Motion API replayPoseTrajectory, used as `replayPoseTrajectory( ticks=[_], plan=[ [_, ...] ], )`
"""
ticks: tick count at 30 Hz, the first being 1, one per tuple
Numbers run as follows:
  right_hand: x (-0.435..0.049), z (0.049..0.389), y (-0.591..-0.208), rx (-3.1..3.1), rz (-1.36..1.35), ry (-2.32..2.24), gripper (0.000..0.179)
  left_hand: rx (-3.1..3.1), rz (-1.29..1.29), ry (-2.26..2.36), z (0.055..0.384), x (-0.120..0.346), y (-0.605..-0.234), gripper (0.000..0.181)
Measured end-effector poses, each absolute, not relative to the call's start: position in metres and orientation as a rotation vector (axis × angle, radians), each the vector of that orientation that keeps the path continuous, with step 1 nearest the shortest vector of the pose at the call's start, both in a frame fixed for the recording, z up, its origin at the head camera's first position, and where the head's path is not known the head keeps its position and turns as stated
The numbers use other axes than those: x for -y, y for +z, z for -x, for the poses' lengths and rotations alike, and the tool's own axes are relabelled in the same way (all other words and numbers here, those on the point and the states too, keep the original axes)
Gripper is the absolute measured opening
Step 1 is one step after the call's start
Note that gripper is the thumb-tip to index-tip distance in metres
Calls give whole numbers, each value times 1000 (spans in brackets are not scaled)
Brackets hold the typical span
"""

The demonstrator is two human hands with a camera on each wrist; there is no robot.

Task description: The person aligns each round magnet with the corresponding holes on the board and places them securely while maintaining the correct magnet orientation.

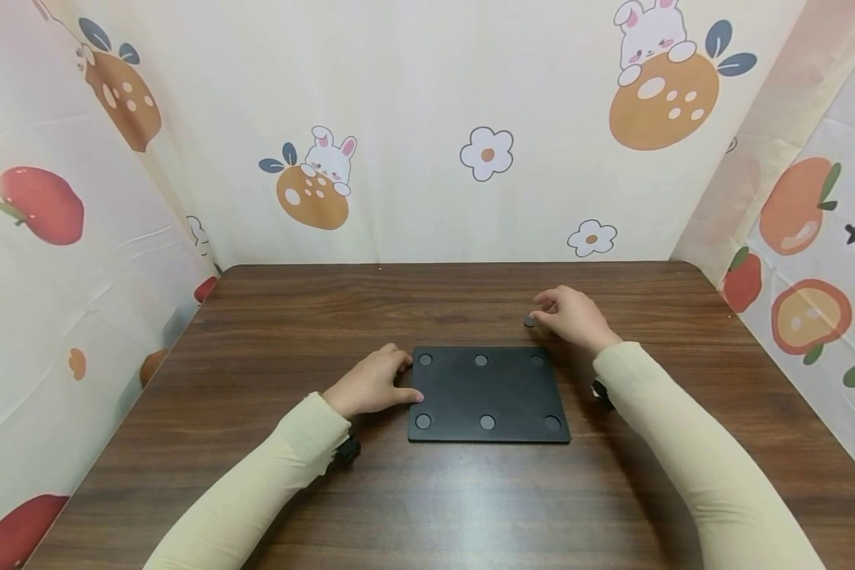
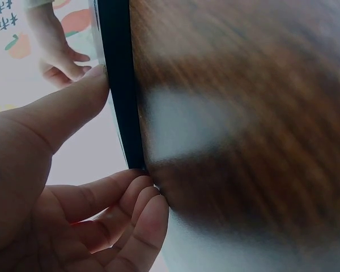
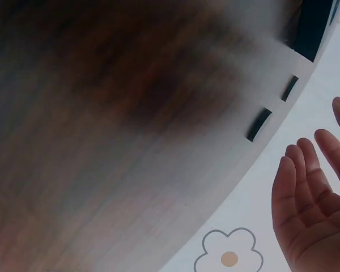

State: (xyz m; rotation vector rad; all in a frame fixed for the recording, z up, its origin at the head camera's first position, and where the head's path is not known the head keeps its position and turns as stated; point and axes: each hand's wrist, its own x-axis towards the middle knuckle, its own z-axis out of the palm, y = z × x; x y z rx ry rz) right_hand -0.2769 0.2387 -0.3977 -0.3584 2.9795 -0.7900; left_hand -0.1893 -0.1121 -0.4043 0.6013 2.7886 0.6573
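A black rectangular board (image 1: 456, 396) lies flat on the table, with several round spots along its near and far edges. My left hand (image 1: 374, 381) holds the board at its left edge: the thumb (image 2: 85, 102) lies on the rim and the curled fingers (image 2: 150, 221) touch near the far corner. Beyond the board, my right hand (image 1: 571, 318) hovers with nothing visible in it, its fingers loosely bent. Beside its fingertips sits a small dark disc (image 1: 529, 321). The right wrist view shows two thin dark pieces, a nearer one (image 3: 259, 124) and another (image 3: 289, 88) towards the board.
The brown wood-grain table (image 1: 313, 301) reaches back to a patterned curtain (image 1: 413, 119), and more patterned cloth (image 1: 50, 301) hangs at both sides. Dark wrist devices show below the left cuff (image 1: 347, 451) and the right cuff (image 1: 602, 394).
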Motion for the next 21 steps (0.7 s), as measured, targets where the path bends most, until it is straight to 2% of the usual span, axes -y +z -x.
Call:
replayPoseTrajectory(
  ticks=[21],
  plan=[
    [-232, 279, -401, -2917, 370, -658, 32, -2789, -599, 659, 189, 112, -404, 63]
  ],
)
